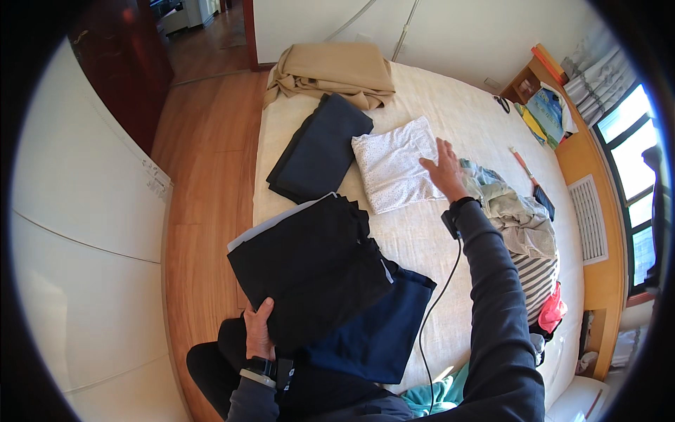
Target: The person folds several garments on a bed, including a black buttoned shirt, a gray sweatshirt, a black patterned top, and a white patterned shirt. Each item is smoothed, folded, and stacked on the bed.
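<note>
My left hand (258, 332) grips the near left corner of a folded black cloth (302, 260), thumb on top and fingers hidden beneath. A grey edge shows along its far left side. Under it lies a folded navy cloth (383, 330), partly across my lap. My right hand (445, 172) has its fingers apart at the right edge of a folded white dotted cloth (395, 165), holding nothing; whether it touches the cloth I cannot tell. Beyond the black cloth, a folded dark grey cloth (320, 148) lies to the left of the white one.
A brown blanket (334, 67) is bunched at the bed's (450, 246) far left corner. Heaped clothes (517, 218) lie on the right, with a bed brush (532, 184) beyond. A black cable (429, 316) hangs from my right wrist. A white cabinet (91, 211) stands on the left.
</note>
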`<state>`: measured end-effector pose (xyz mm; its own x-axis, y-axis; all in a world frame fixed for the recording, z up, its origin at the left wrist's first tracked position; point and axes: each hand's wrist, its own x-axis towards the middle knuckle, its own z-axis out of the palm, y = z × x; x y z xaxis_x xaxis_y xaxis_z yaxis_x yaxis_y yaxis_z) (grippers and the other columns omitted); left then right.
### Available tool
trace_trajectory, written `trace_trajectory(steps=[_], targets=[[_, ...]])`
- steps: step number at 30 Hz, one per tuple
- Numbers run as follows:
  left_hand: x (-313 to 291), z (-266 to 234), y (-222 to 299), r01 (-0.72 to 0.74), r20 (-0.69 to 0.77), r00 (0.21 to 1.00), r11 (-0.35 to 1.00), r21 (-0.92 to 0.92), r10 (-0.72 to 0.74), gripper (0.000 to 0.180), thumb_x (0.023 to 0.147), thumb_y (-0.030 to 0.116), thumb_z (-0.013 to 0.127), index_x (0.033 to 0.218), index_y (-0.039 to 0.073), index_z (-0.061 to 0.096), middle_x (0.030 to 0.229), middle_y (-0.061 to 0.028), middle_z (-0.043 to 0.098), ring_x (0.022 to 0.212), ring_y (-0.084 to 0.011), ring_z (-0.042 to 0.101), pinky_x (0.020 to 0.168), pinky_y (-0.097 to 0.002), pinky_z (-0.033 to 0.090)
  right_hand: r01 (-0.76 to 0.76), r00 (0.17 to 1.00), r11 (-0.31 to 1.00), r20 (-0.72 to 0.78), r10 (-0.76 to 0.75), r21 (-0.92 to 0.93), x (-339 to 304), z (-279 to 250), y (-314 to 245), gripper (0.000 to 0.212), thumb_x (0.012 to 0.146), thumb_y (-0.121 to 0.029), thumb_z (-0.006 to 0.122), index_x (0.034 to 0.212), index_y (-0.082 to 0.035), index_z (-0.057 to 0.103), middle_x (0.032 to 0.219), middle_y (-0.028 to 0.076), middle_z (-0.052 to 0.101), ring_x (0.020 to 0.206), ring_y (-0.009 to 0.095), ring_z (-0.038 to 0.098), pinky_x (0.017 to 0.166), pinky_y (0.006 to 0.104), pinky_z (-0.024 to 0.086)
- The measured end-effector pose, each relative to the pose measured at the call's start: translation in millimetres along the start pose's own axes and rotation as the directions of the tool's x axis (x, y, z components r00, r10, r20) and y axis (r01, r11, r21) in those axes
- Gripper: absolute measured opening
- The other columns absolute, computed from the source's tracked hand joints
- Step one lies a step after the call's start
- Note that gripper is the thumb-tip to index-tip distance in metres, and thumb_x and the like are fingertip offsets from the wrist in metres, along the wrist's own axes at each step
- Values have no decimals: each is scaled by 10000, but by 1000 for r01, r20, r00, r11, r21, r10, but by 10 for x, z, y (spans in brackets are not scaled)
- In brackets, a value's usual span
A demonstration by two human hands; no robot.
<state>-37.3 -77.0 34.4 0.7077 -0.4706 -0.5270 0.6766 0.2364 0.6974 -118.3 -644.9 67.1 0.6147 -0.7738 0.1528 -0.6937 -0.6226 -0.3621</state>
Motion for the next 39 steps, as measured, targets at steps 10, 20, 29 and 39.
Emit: trace_trajectory(steps=[10,20,29,39], targets=[[51,-171,-153,23,-147,989,999,30,-19,819,931,417,838,1545,22,467,1430,-183,644,1251,-315,680,1080,-448,574,118,950,981,306,-66,-154,-648,1126,-1162,834,1018,-686,533,1717,-299,295,1810,110,181,1658,482,67,1222,791,108],[118,-313,-191,82,-151,986,995,61,-72,751,939,435,828,1510,57,521,1447,-151,629,1302,-304,625,1122,-437,524,-50,943,932,323,-74,359,-1557,304,486,678,1053,-418,633,1641,-143,437,1422,166,695,1365,408,608,1160,497,430],[50,-148,-117,76,-127,989,997,34,-71,823,918,433,860,1539,41,487,1465,-162,620,1322,-315,618,1131,-444,522,-461,870,832,-341,355,-309,-2261,-1333,2756,714,892,-158,736,1568,-155,505,1080,251,776,1026,442,741,905,498,572],[2,-121,-111,23,-95,995,996,88,-14,979,880,523,875,1573,-6,430,1554,-185,555,1404,-320,565,1186,-438,465,-274,683,915,-610,402,296,-1844,-2117,2729,274,968,-272,698,1090,-61,824,892,175,793,875,298,778,842,404,586]])
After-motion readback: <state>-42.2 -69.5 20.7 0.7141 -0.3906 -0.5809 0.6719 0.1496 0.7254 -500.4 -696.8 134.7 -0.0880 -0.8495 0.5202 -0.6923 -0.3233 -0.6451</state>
